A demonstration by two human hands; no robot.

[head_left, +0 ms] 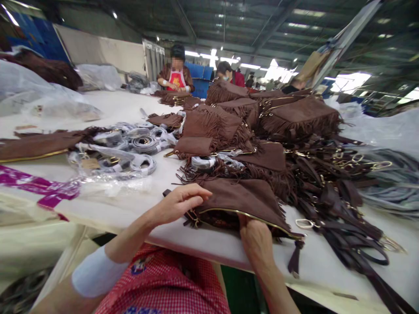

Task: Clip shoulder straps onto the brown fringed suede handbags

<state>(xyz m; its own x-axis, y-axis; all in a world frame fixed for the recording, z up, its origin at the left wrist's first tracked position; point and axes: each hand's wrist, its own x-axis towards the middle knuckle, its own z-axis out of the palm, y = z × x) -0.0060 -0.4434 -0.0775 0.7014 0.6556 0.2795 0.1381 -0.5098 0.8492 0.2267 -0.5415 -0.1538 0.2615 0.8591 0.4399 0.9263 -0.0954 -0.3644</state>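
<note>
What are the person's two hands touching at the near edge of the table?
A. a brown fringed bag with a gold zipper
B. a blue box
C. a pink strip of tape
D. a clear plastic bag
A: the left hand rests on top of the brown fringed bag and the right hand is at its gold zipper edge.

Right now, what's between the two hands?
Head view: only the brown suede bag; left hand rests on its flap, right hand grips its gold-zippered edge.
</note>
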